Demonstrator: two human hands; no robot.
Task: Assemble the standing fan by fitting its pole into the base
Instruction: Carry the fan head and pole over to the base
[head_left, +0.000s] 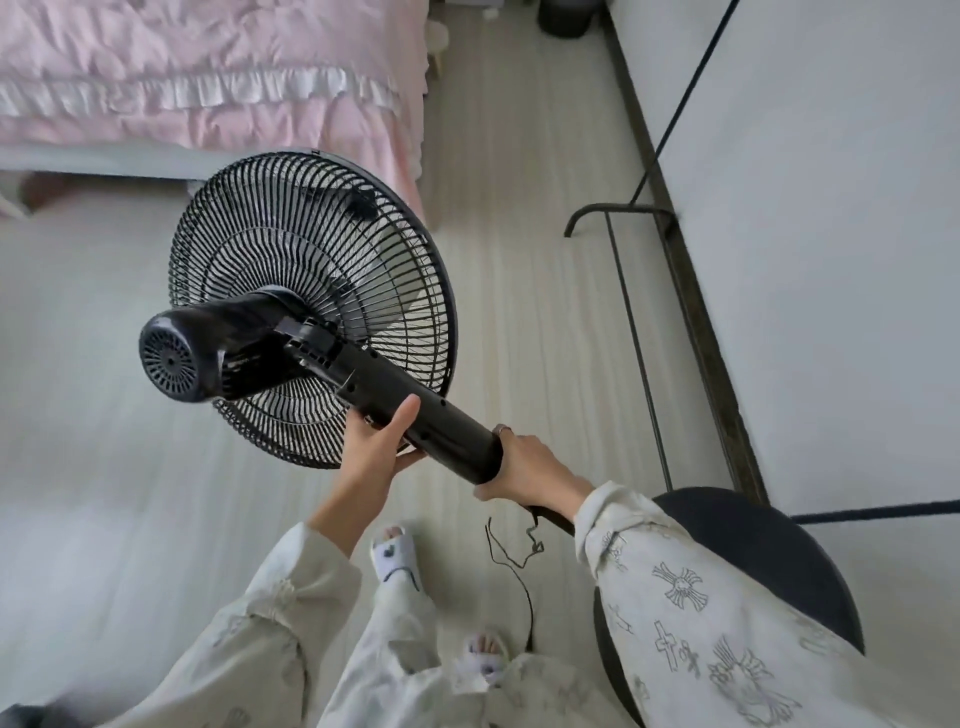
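Tilting black fan pole (436, 421), round grille (311, 249) raised

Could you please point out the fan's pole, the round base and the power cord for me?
pole (447, 431): head view, on the thick black tube between the two hands.
base (769, 551): head view, on the dark disc's top, beside the right sleeve.
power cord (522, 582): head view, on the thin black wire above the floor.

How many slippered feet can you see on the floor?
2. One slipper is on the floor below the left hand, beside the dangling cord. The other slipper is nearer the camera, partly covered by the trouser leg.
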